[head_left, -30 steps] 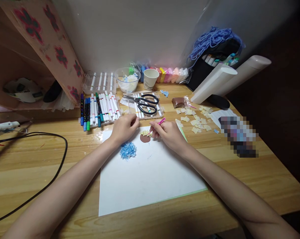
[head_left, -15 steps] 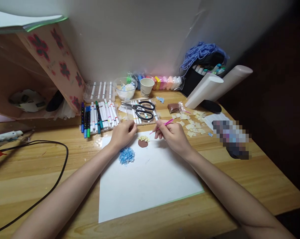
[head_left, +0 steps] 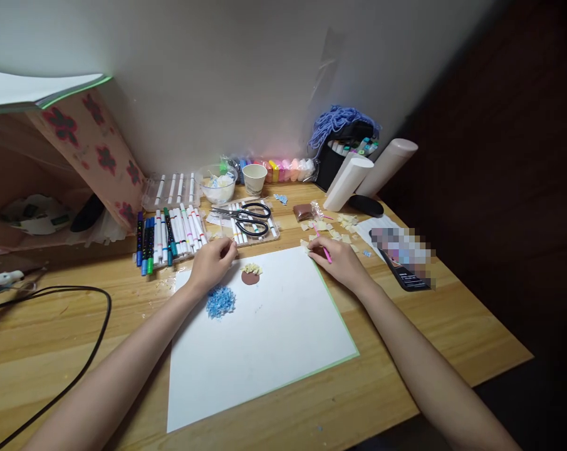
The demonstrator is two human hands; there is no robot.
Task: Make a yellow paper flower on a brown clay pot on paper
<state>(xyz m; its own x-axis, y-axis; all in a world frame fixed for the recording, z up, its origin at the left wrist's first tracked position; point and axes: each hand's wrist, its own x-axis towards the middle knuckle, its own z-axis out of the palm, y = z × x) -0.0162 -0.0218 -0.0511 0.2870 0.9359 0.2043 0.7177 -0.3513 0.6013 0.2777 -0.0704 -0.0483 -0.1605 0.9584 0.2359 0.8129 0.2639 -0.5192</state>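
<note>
R hand (head_left: 338, 261) has the pink stick (head_left: 327, 254) in its fingers, grip narrow; fingertips are at the far R edge of the sheet (head_left: 264, 357), right by the nearest yellow scraps (head_left: 347, 221). Can't tell if they pinch a scrap too. L hand (head_left: 212, 264) is loosely curled at the sheet's far L side, nothing visible in it; can't tell if it grips anything small.

Stick: thin, prob. light & fairly stiff, maybe a bit slick; best held pen-style nr the working tip. Scraps: look like paper, v. light, likely to crease or drift; take 1 by a corner, lightly.

Brown disc (head_left: 250, 279) lies flat on the sheet btwn the hands, yellow frill (head_left: 252, 269) along its far edge. Looks like soft clay, so prob. dents easily; hold by the bare near rim, as the frill cd pull off. Blue tuft (head_left: 221, 303), L of disc & nearer the wearer, looks fluffy, easily crushed; support from below.
</note>
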